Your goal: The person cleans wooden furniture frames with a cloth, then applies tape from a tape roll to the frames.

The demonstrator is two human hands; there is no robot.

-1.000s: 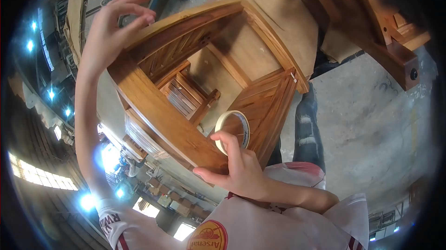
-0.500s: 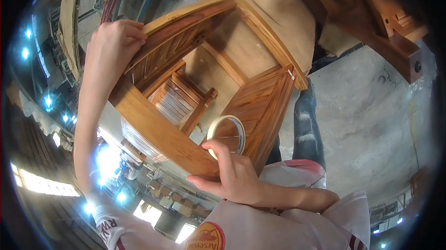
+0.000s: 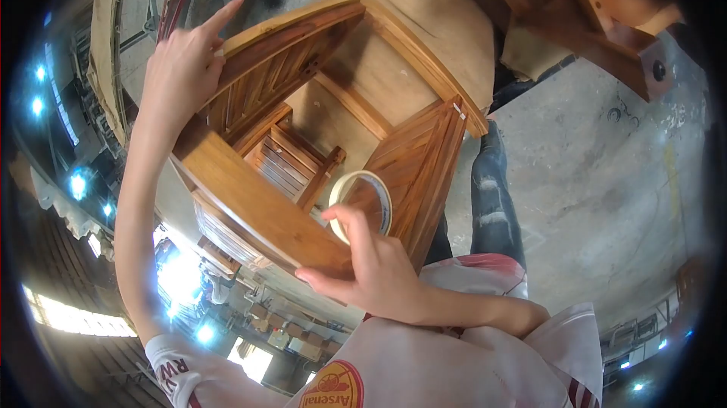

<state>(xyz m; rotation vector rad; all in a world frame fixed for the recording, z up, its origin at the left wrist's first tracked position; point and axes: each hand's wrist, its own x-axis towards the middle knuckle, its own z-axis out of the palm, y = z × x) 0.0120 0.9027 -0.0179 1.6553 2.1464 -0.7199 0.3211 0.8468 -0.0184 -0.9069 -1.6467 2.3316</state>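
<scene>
A varnished wooden furniture frame (image 3: 250, 203) with slatted sides stands in front of me. My left hand (image 3: 182, 59) reaches to its far curved rail (image 3: 295, 29); the thumb presses the rail's end and the index finger points outward. It holds nothing that I can make out. My right hand (image 3: 371, 272) rests at the near rail and grips a roll of pale masking tape (image 3: 362, 200), with the index finger hooked over the roll's rim. The roll stands on edge against the inner slatted panel (image 3: 416, 158).
Brown cardboard (image 3: 424, 14) lies on the floor beneath the frame. Another dark wooden furniture piece (image 3: 606, 29) stands at the upper right. Grey concrete floor (image 3: 606, 181) spreads to the right. My jeans-clad leg (image 3: 492, 196) is beside the frame.
My left hand closed over the far rail's end, then opened with the index finger stretched out. My right hand and the tape roll shifted slightly left along the near rail.
</scene>
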